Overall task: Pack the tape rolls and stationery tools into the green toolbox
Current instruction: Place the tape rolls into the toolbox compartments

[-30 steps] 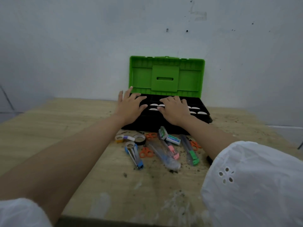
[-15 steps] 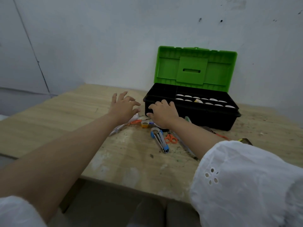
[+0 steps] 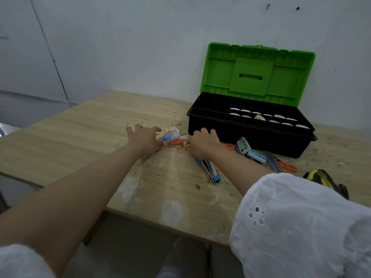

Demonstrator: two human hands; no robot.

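Mostly unpacked: toolbox open; scissors, tape roll outside; left hand fingers spread; right hand grip unclear.

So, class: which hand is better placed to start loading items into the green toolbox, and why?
Right, probably. The right hand lies beside a small yellow tape roll and close to the toolbox front wall. The left hand is farther from the box, over a clear-and-blue tool.
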